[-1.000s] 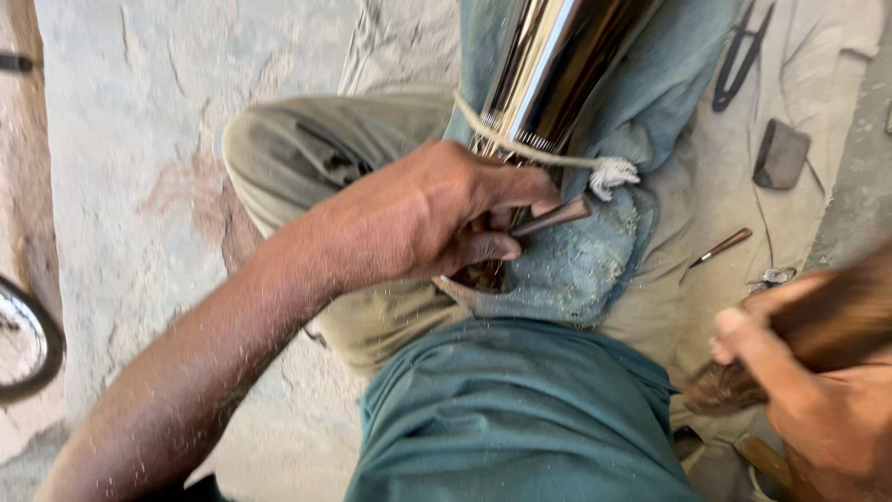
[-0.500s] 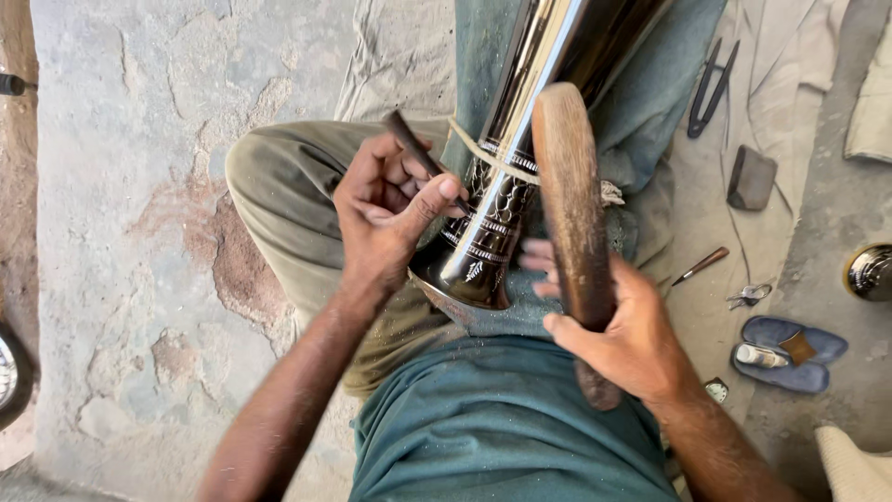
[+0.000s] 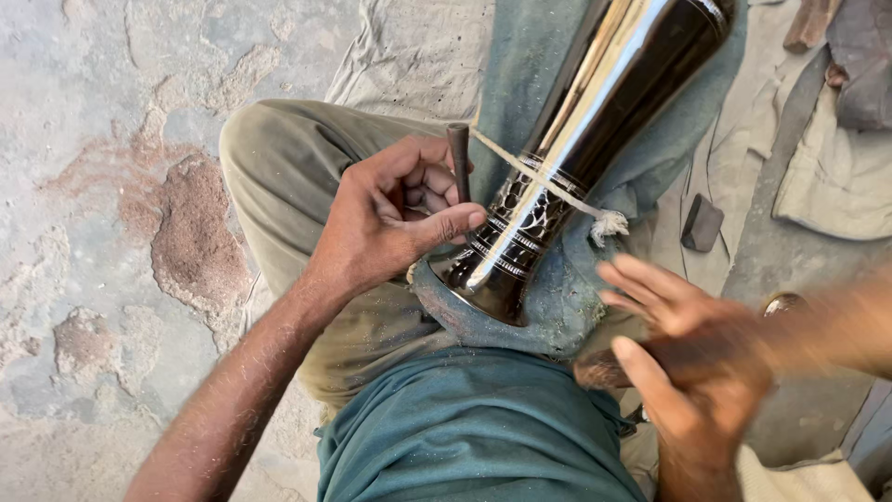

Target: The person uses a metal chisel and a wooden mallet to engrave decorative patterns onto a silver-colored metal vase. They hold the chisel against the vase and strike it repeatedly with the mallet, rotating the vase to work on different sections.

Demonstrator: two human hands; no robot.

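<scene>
A tall shiny black and silver metal vase (image 3: 595, 121) lies tilted across my lap on a blue-grey cloth (image 3: 548, 307), tied with a pale cord (image 3: 557, 191). My left hand (image 3: 390, 218) holds a small dark metal punch (image 3: 459, 158) upright, with its tip against the engraved band near the vase's base. My right hand (image 3: 692, 358), blurred, grips a brown wooden mallet (image 3: 613, 367) low at the right, apart from the vase.
Cracked stone floor (image 3: 111, 186) lies to the left. A tan sheet (image 3: 418, 46) covers the ground under the vase. A small dark block (image 3: 701, 223) sits right of the vase, and folded cloths (image 3: 836, 177) lie at far right.
The wooden mallet, raised beside the vase half a second ago, has swung down to the lower right. My left hand has set the punch upright against the vase's band.
</scene>
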